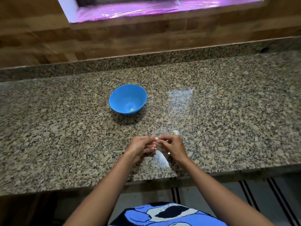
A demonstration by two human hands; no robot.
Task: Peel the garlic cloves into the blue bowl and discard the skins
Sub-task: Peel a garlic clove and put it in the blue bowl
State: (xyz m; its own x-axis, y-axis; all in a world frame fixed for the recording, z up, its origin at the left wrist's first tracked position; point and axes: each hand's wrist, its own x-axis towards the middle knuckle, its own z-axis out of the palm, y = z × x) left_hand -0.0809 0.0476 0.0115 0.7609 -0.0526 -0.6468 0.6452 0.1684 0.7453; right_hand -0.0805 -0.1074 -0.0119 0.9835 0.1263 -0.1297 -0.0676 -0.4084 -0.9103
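The nearest risk is the clove shooting out of the pinch. It is small and probably slick where it is bared. Both grips work it just above the desk, not far from the front edge at 6 o'clock. A hard tug at the skin could flick it over that edge to the floor.

The skins are a second risk. They look thin and light, so they may cling to a finger and fall into the bowl with the clove.

The third risk is the carry. The bowl stands well apart, at 11 o'clock from the grips, and a loose hold over the bare desk could drop the clove short.

The clove sits between the two grips, at the fingertips of both. The left grip is at its 8 o'clock, fingers curled and tips pinching it. The right grip is at its 4 o'clock, also curled, with thumb and forefinger nipping the clove or its skin. Blur hides which.

One peeled clove lies in the bowl, at 5 o'clock on its floor. A white lump rests on the desk just past the right grip, at its 12 o'clock. It may be another clove, but it is too blurred to say. A pale patch shows on the desk under the grips, at 6 o'clock of the clove. I cannot tell whether it is skin or glare.
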